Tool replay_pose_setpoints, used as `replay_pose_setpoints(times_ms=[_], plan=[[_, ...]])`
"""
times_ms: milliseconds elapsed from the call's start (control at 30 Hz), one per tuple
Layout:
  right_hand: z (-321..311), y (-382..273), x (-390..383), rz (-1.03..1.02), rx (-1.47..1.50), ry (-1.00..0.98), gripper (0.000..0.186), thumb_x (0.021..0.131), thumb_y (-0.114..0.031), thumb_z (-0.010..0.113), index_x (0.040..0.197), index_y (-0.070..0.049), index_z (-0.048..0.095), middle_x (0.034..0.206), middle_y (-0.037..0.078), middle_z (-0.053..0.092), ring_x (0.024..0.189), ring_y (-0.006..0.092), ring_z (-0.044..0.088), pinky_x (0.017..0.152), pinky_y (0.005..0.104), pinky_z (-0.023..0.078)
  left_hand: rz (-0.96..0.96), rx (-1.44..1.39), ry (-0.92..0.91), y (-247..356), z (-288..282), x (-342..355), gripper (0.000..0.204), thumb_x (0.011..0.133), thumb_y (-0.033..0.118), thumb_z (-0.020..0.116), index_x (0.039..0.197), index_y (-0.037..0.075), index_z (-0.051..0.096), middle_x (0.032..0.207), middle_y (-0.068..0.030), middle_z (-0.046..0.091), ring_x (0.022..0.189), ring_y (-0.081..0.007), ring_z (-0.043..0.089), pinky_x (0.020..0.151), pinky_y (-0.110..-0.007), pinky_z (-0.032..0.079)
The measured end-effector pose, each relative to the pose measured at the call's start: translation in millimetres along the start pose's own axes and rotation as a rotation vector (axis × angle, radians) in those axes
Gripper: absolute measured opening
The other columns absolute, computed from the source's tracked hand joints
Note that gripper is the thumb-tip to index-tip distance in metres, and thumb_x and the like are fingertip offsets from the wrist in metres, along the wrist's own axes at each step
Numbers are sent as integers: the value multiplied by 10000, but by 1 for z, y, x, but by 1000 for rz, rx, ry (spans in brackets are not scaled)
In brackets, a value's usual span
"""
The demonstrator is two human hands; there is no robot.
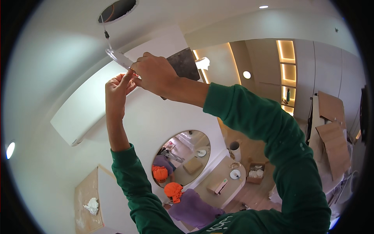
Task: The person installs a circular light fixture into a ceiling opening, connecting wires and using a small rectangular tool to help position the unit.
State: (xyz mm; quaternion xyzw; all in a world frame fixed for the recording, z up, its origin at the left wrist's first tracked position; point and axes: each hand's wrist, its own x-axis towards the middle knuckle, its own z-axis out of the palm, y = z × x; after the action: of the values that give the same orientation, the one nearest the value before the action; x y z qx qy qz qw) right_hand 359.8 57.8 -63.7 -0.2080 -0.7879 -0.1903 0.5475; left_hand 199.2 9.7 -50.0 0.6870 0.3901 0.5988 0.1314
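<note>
Overhead, a dark round ceiling hole (pixel 117 9) has a thin pale cable (pixel 103 25) hanging from it, with a small dark connector (pixel 106 34). Below that hangs a pale, slim fitting (pixel 119 57), partly see-through. My right hand (pixel 156 74) is closed on the fitting's lower end, covering part of it. My left hand (pixel 117 91) meets it there from below, fingers pinched on a small piece, partly hidden, with a bit of red showing. Behind them are a long white wall-mounted air conditioner (pixel 78 117) and a dark panel (pixel 183 64).
Below, a person in purple with orange headwear (pixel 194 208) bends by a rounded counter (pixel 210 175) under a round mirror (pixel 194 136). A cabinet top (pixel 82 187) holds white crumpled material. At right are cardboard sheets (pixel 333 152), an open box (pixel 253 180) and lit shelves (pixel 287 70).
</note>
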Motion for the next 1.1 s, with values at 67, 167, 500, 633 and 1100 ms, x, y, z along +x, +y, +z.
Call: replay_pose_setpoints(times_ms=[67, 167, 500, 633, 1100], plan=[[3, 2, 0, -1, 25, -1, 231, 834, -236, 772, 979, -63, 720, 916, 44, 711, 997, 226, 638, 800, 388, 569, 7, -34, -49, -8, -5, 4, 345, 1000, 317, 673, 1014, -26, 639, 804, -29, 626, 821, -110, 670, 956, -298, 554], [0, 3, -1, -14, 0, 9, 235, 827, -244, 780, 980, -75, 720, 912, 34, 712, 988, 227, 640, 801, 392, 569, 18, -102, -72, -13, -5, 4, 306, 1014, 286, 650, 1049, -15, 609, 844, -48, 646, 856, -124, 682, 984, -310, 545], [-12, 10, 2, -24, 37, -26, 231, 811, -224, 772, 973, -67, 724, 862, 36, 714, 948, 231, 641, 784, 384, 561, 22, -369, -128, -3, -2, 1, 149, 1014, 147, 559, 999, 0, 540, 1078, -194, 679, 1043, -248, 696, 1033, -392, 539], [-12, 12, 1, -48, 27, -18, 214, 797, -205, 763, 946, -60, 714, 870, 38, 717, 967, 236, 639, 791, 386, 563, -26, -521, -141, -3, -7, 3, 186, 962, 149, 562, 989, -30, 516, 1193, -300, 605, 1159, -350, 641, 1070, -426, 512], [0, 2, 1, -94, -137, 168, 331, 761, -275, 763, 935, -25, 632, 967, 91, 664, 915, 238, 654, 681, 381, 590, -38, -578, -256, -5, -15, 2, 234, 934, 183, 519, 1003, -33, 578, 1136, -231, 639, 1044, -273, 623, 1015, -427, 466]])
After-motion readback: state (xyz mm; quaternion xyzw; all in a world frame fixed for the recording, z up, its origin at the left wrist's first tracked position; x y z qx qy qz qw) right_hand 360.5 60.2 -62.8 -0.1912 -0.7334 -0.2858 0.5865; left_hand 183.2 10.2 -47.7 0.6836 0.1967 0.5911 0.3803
